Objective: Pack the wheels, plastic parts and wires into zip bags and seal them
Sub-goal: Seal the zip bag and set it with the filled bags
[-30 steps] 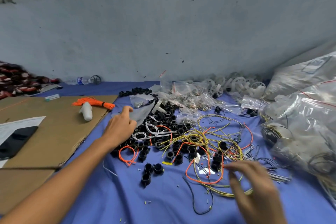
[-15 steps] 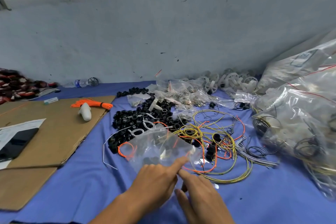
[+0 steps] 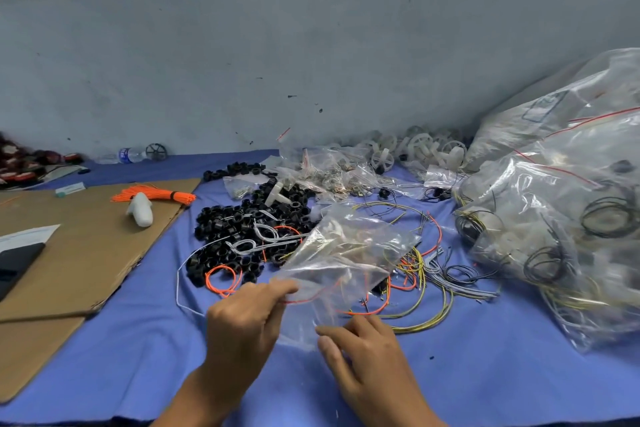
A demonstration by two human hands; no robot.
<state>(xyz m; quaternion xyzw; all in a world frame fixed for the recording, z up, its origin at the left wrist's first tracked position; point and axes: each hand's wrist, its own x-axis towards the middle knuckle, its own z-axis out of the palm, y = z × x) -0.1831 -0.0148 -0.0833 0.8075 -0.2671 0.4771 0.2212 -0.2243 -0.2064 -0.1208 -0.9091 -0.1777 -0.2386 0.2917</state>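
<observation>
Blue cloth (image 3: 131, 350) lies bare at 7 o'clock of the hands, edged by cardboard (image 3: 86, 253) at 9. Clear, crinkled, red-striped zip bag (image 3: 346, 253) is held above the wires (image 3: 426, 308), long axis 7 to 1 o'clock, mouth nearest. Left hand (image 3: 246, 319) pinches its mouth; right hand (image 3: 367, 360) grips the near corner.

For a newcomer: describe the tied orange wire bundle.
Find the brown cardboard sheet lying left on the blue cloth. Near its far edge, beside a white plastic piece, lies the orange wire bundle. Unlike the loose orange loops among the black wheels, it is straight and tied.
</observation>
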